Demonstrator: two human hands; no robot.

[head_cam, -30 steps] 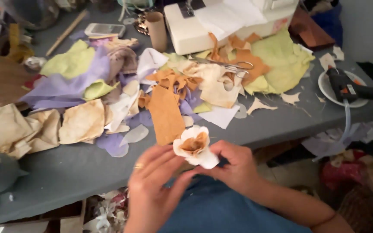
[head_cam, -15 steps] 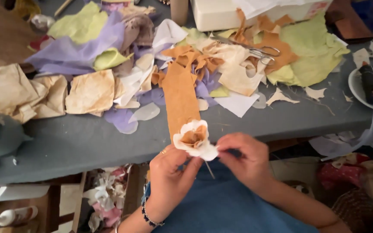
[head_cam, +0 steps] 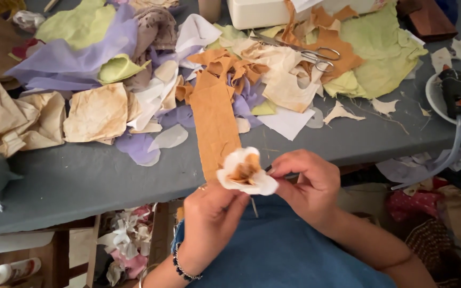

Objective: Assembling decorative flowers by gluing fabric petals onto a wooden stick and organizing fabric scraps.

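Both hands [head_cam: 262, 197] pinch a paper flower [head_cam: 246, 171], hiding its stem.

Both hands hold a paper flower [head_cam: 246, 172] just off the bench's [head_cam: 81, 184] near edge, left hand [head_cam: 212, 213] below it, right hand [head_cam: 308, 184] to its right. Behind it a paper strip [head_cam: 214, 125] lies on the bench, scissors [head_cam: 305, 52] farther back, and a glue gun [head_cam: 460, 96] on a plate [head_cam: 434, 95] at the right edge.

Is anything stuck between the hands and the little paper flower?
Nothing visible. The left hand pinches the paper flower from below, and the right hand touches its right side directly. The orange paper strip lies behind it on the grey table.
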